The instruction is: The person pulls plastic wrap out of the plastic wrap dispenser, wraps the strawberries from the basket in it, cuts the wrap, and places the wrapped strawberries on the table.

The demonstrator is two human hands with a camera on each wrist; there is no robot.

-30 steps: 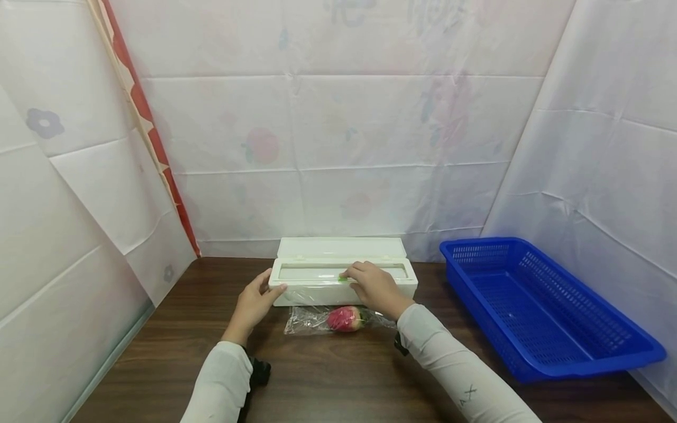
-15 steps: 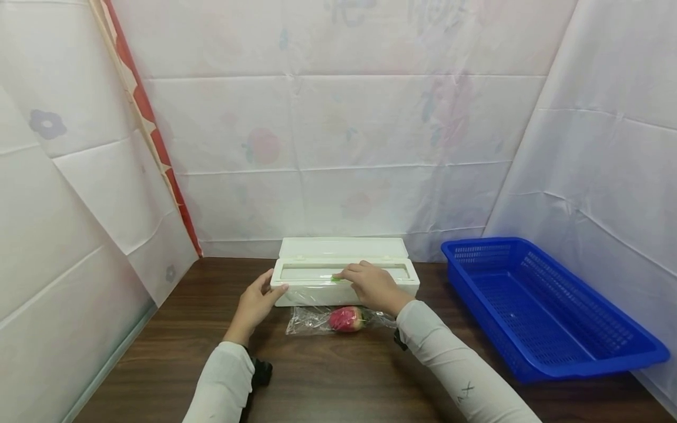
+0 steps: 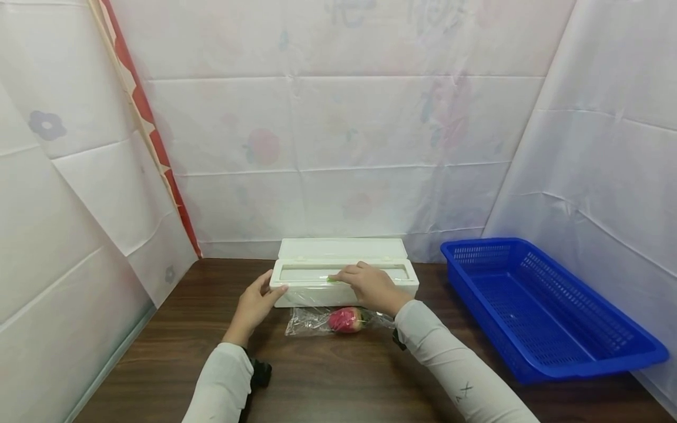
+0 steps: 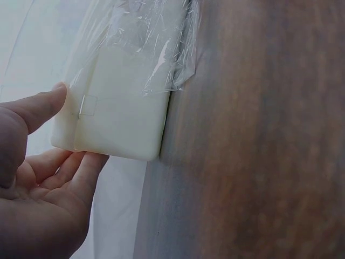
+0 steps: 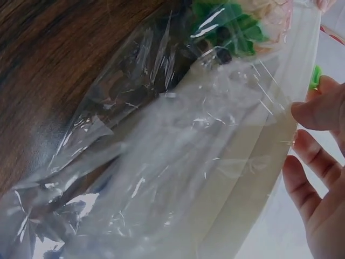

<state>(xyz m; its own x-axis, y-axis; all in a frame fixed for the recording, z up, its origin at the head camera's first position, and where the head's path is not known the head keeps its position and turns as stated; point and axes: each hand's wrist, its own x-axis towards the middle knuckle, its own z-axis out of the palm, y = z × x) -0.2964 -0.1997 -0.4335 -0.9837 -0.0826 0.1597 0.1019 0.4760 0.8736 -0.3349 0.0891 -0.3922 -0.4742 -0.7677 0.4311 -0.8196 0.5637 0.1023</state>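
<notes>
A long white cling film dispenser box point(image 3: 304, 296), its lid point(image 3: 342, 248) raised at the back, sits on the table. My left hand point(image 3: 255, 302) grips the box's left end, thumb on the front edge and fingers behind, as the left wrist view also shows for the box point(image 4: 121, 108). With my right hand point(image 3: 372, 288) I pinch the small green slide cutter point(image 3: 331, 279) on the front rail; part of the cutter point(image 5: 316, 77) peeks past my fingers in the right wrist view. Clear cling film point(image 5: 161, 145) hangs down the front, over a pink and cream fruit point(image 3: 345, 320) with green leaves.
A blue perforated plastic basket point(image 3: 582, 370) stands to the right on the dark wooden table point(image 3: 317, 382). White printed sheets point(image 3: 338, 129) enclose the back and both sides, the back one close behind the raised lid.
My right fingers and the green slide cutter have moved a short way left along the rail. My left hand keeps its hold on the box, and the fruit stays put.
</notes>
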